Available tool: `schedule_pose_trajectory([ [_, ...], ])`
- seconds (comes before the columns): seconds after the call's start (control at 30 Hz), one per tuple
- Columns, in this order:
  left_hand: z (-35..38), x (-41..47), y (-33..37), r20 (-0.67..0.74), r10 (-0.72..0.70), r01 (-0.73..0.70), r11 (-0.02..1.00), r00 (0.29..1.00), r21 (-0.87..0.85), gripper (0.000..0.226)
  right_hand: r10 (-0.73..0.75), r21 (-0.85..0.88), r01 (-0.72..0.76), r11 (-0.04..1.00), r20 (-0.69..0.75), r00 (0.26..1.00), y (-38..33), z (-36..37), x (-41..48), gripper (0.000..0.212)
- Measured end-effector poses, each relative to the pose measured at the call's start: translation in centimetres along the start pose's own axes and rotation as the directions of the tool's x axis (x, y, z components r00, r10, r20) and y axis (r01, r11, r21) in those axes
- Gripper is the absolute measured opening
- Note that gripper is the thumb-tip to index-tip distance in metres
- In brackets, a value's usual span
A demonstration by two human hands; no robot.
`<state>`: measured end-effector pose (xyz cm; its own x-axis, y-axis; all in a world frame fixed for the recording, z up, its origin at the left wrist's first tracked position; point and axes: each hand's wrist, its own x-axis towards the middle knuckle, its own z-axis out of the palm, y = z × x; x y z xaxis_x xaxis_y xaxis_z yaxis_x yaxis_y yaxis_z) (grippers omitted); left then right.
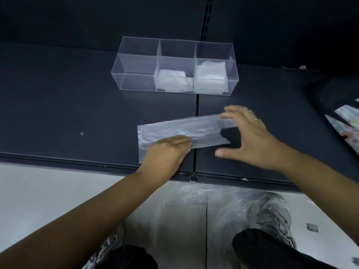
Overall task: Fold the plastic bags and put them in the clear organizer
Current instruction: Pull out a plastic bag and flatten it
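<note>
- One clear organizer, a long rigid box of see-through plastic with three compartments in a row; it stands at the back of a dark matte shelf
- The left compartment holds nothing; the middle one holds a low bundle of folded bags, whitish and crinkled; the right one holds a taller stack of folded bags; how many bags are in each cannot be counted
- One plastic bag lies near the front of the shelf, well apart from the organizer; it is thin, translucent film, folded into a long narrow strip that crosses the seam between two shelf panels
- Two hands, apart, one ring on each; the left hand lies flat with straight fingers pressing the strip's near left end; the right hand is spread wide over the strip's right end, blurred, fingertips at its far edge; whether they touch it cannot be told
- On the pale floor below: a heap of loose clear plastic, wrinkled and glossy; two grey shoes, right shoe, left shoe
</note>
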<state>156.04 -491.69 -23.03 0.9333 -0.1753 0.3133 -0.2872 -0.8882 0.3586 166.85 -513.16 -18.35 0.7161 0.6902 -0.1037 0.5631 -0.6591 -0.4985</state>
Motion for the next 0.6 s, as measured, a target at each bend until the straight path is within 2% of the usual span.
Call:
schedule_pose_trajectory([
  [0.03, -0.1, 0.0, 0.2, -0.004, 0.009, -0.009, 1.000, 1.000, -0.002, 0.017, -0.064, -0.086, 0.066, 0.994, 0.026, 0.998, -0.7, 0.4, -0.1, 0.095],
  [0.07, -0.2, -0.1, 0.5, 0.004, 0.010, -0.010, 1.000, 1.000, -0.009, 0.015, -0.133, -0.176, 0.142, 0.974, 0.061, 0.989, -1.2, 1.0, -0.2, 0.102],
  [0.1, -0.3, -0.1, 0.7, 0.017, 0.003, -0.003, 1.000, 1.000, -0.025, 0.013, -0.185, -0.254, 0.199, 0.946, 0.078, 0.980, -1.5, 1.9, -0.2, 0.097],
  [0.17, -0.7, -0.3, 0.8, 0.044, -0.042, 0.045, 0.996, 0.998, -0.075, 0.012, -0.224, -0.258, 0.217, 0.941, 0.001, 0.975, -1.2, 3.4, 0.4, 0.059],
  [0.23, -1.3, -0.5, 0.1, 0.078, -0.172, 0.182, 0.971, 0.982, -0.152, 0.016, -0.114, -0.009, 0.113, 0.994, -0.114, 0.987, -0.2, 3.6, 1.2, 0.017],
  [0.3, -2.5, -0.8, -1.6, 0.106, -0.347, 0.362, 0.901, 0.932, -0.238, 0.015, 0.078, 0.304, -0.042, 0.952, -0.106, 0.991, 0.9, 2.9, 2.0, 0.006],
  [0.4, -4.8, -1.3, -5.0, 0.203, -0.593, 0.620, 0.679, 0.779, -0.394, 0.007, 0.256, 0.506, -0.202, 0.839, -0.038, 0.966, 1.9, 2.4, 2.9, 0.016],
  [0.5, -5.9, -1.8, -7.2, 0.333, -0.759, 0.772, 0.330, 0.559, -0.543, 0.007, 0.370, 0.557, -0.284, 0.780, -0.045, 0.928, 2.2, 2.7, 3.9, 0.015],
  [0.53, -6.1, -1.9, -7.6, 0.359, -0.786, 0.799, 0.267, 0.504, -0.538, 0.005, 0.392, 0.545, -0.301, 0.782, -0.054, 0.918, 2.1, 2.7, 4.1, 0.016],
  [0.6, -6.3, -2.1, -7.8, 0.345, -0.825, 0.841, 0.257, 0.448, -0.477, 0.010, 0.429, 0.514, -0.332, 0.791, -0.079, 0.900, 1.9, 2.8, 4.7, 0.017],
])
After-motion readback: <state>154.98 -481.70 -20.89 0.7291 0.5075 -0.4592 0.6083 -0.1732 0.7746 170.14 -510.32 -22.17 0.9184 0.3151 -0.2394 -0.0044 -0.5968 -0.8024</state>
